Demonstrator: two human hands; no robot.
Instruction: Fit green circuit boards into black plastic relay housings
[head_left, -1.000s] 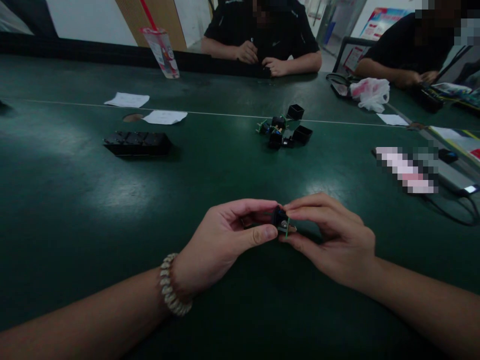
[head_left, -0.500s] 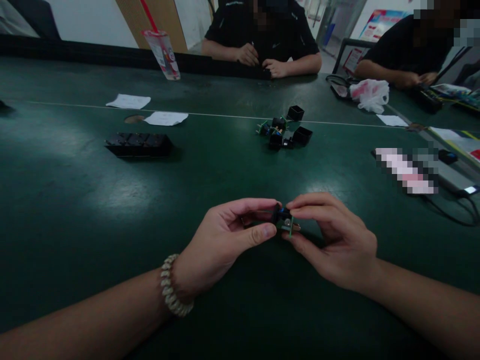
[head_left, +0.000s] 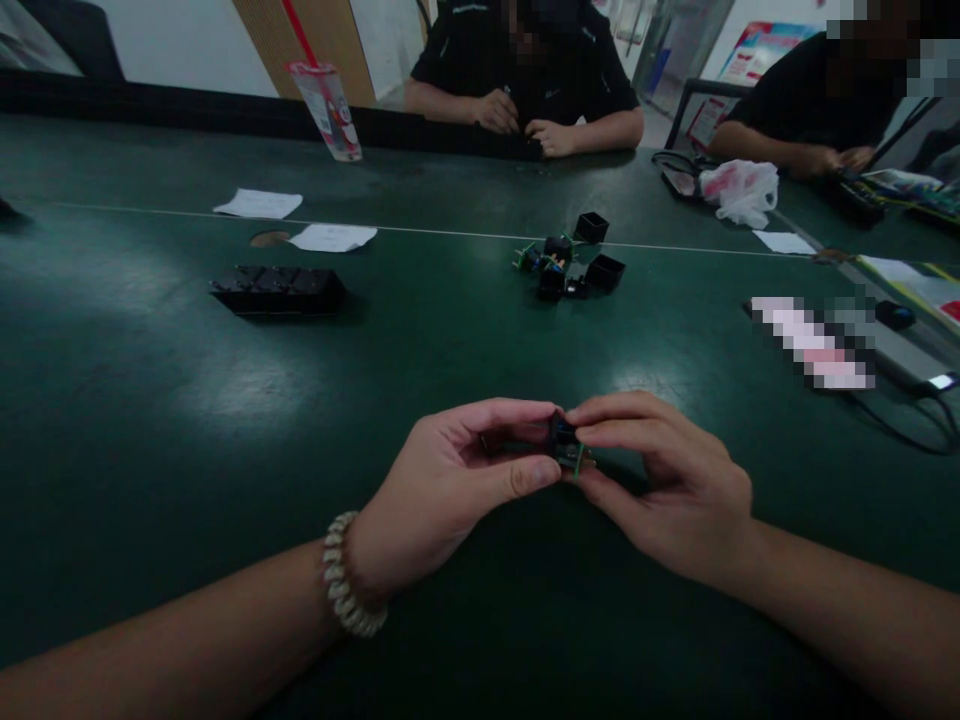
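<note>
Between my two hands is a small electronic module (head_left: 571,455), with a black part on its left and a green circuit board edge on its right. My left hand (head_left: 472,465) pinches the black part between thumb and fingers. From the other side, the thumb and fingertips of my right hand (head_left: 667,465) grip the circuit board end. The fingers cover much of the module. Farther off lie loose parts: an open black box (head_left: 604,273), another small black box (head_left: 592,228) and several pieces with green boards (head_left: 529,257).
A long black block (head_left: 281,290) sits on the green table (head_left: 420,350) at left. Behind it are papers (head_left: 334,237) and a plastic cup (head_left: 330,115) with a red straw. A blurred phone-like object (head_left: 810,342) and a plastic bag (head_left: 742,190) lie right. Two people sit opposite.
My right fingers have shifted slightly left towards my left hand, and the gap between the black part and the green board looks narrower. The table objects stay put.
</note>
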